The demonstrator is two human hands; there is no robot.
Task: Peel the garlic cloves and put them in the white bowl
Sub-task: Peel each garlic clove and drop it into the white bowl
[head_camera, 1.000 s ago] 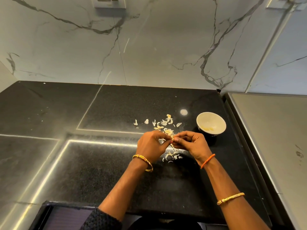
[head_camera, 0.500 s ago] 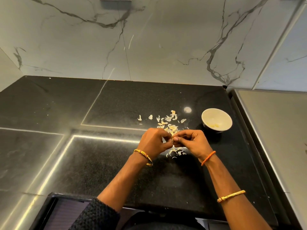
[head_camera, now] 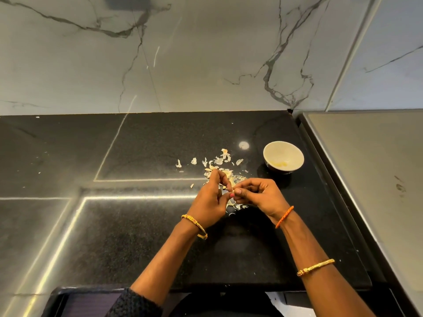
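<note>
Now peeling, mid-clove, over the black countertop (head_camera: 146, 225). Left hand (head_camera: 209, 200) and right hand (head_camera: 261, 197) brought together just above the near edge of the scattered garlic skins (head_camera: 219, 165), fingertips meeting. Both sets of fingers curled, thumb against forefinger on each side, pinching a garlic clove (head_camera: 231, 192) between them; only a pale sliver of it visible, with a pinkish tip toward the near side. Held low and over the litter, probably so that loosened skin drops onto the same heap and not across the clean stone. Two pinches rather than one, likely so that one hand steadies while the other picks at the husk. Which hand does which: cannot tell.

Long axis of the clove: too hidden to judge firmly; seemingly running near to far in the gap between the thumbs, pink end nearest. Treat that as a guess.

White bowl (head_camera: 283, 156) upright, to the far right of the hands, near but apart from them, mouth open upward, something yellowish at the bottom. Placed within easy reach of the right hand, presumably for a short drop once the clove is bare. Clove not yet in the bowl.
</note>
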